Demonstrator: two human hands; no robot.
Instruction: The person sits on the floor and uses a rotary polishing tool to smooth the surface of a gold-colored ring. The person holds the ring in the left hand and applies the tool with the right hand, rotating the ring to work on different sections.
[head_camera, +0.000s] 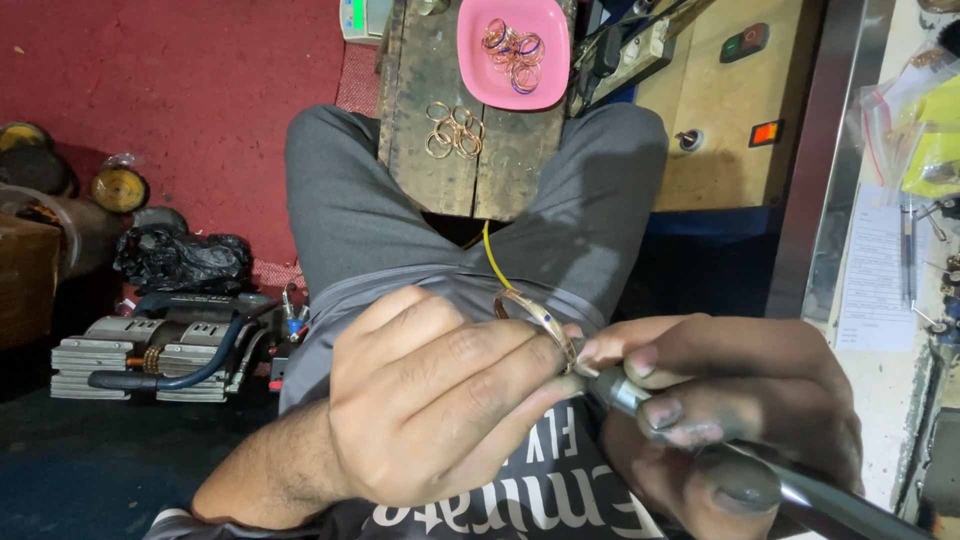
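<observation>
Head view: the copper bangle (537, 322) sits pinched in my left hand (430, 400) over my lap, tilted edge-up, its rim meeting the tool tip (590, 371). My right hand (730, 400) grips that handpiece, coming in from the right. Beyond my knees, loose bangles (455, 130) lie on the wooden block (425, 80) beside a pink dish (480, 70).

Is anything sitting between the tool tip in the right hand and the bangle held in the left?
Nothing visible. The left hand pinches the bangle in its fingertips, and the rotary handpiece in the right hand meets the bangle's rim directly, with no object between them.
</observation>
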